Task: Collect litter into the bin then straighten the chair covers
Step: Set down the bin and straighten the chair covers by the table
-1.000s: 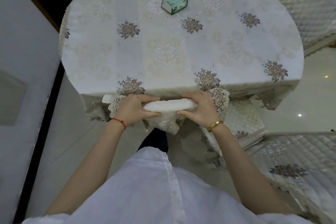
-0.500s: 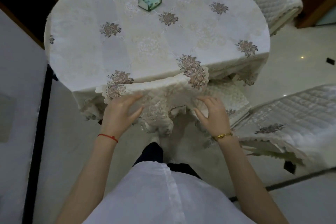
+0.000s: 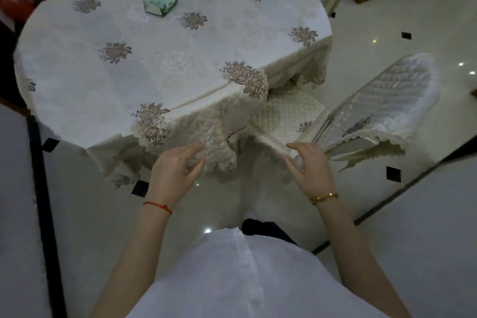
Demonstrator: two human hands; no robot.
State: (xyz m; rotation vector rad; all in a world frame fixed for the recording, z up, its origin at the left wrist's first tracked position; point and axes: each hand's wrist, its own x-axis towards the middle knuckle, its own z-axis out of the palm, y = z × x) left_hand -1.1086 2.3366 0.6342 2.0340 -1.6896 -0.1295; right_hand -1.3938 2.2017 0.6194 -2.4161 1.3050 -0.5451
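The quilted chair cover (image 3: 206,121) hangs over the backrest of a chair pushed in at the near edge of the table (image 3: 154,59), its lace hem drooping in front. The left hand (image 3: 175,170) touches the cover's lower front with loosely spread fingers. The right hand (image 3: 309,165) hovers by the seat cushion (image 3: 286,111), fingers relaxed, seemingly brushing its edge. A green tissue box (image 3: 160,0) sits on the tablecloth; another covered chair (image 3: 387,103) stands to the right.
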